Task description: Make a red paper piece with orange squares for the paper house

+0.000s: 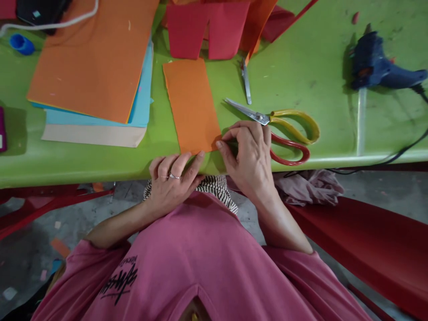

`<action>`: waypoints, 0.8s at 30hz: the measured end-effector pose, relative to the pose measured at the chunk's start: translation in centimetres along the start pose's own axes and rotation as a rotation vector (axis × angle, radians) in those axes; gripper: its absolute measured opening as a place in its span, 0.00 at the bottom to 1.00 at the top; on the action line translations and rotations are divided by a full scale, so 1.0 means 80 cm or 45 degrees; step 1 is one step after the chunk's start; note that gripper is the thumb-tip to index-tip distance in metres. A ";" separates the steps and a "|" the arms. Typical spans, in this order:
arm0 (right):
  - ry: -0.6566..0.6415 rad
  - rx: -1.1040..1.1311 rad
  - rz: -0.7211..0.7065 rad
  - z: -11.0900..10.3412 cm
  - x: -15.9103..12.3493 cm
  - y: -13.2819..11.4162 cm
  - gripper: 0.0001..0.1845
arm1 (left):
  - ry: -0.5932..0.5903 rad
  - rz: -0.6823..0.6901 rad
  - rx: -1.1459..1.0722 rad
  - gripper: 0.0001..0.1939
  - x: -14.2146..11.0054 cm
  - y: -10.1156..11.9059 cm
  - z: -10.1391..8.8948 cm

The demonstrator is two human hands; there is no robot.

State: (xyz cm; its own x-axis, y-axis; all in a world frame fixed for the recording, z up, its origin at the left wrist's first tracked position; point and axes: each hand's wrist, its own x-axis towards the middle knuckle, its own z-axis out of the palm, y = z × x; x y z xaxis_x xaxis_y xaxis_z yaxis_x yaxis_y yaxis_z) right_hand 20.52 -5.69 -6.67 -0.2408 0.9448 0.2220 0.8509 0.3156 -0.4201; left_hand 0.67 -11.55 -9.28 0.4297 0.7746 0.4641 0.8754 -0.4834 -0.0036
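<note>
A rectangular piece of orange paper [194, 104] with a slightly rough left edge lies flat near the table's front edge. My right hand [249, 156] pinches its lower right corner between thumb and index finger. My left hand [177, 178], with a ring on one finger, rests on the table edge with its fingers stretched out. Its fingertips touch the paper's lower edge. Just beyond my right hand lie scissors [264, 118] with one yellow and one red handle, blades apart. Above them is a small metal tool [246, 82], perhaps a clipper or tweezers.
A stack of coloured sheets [90, 67] lies at left, near a blue cap [22, 43] and a white cable [67, 23]. Red folded paper [183, 31] stands at the back. A blue glue gun [371, 67] with its cord is at right. A red chair [368, 240] stands below.
</note>
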 end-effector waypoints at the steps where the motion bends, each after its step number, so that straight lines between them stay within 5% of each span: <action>1: 0.001 -0.006 -0.003 -0.001 0.000 0.000 0.10 | -0.001 -0.001 0.003 0.30 0.000 0.000 0.000; 10: 0.219 -0.110 -0.253 0.002 -0.027 -0.003 0.18 | 0.027 0.001 0.015 0.28 0.002 0.002 0.001; 13: 0.177 -0.252 -0.394 0.010 -0.042 -0.010 0.19 | 0.046 -0.021 0.020 0.27 0.002 0.003 0.002; 20: 0.230 -0.344 -0.337 0.020 -0.051 -0.011 0.25 | -0.052 -0.054 -0.022 0.33 -0.005 -0.007 -0.002; 24: 0.266 -0.280 -0.343 0.022 -0.051 -0.011 0.25 | -0.106 -0.255 0.017 0.43 -0.013 -0.027 -0.012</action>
State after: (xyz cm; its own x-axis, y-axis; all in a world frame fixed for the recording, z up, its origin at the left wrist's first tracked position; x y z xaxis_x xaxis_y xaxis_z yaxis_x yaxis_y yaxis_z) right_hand 19.95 -9.65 -8.71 -0.3877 0.7857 0.4821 0.8554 0.5015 -0.1294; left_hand -1.91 -11.73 -8.92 0.2634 0.8857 0.3823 0.9476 -0.3118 0.0696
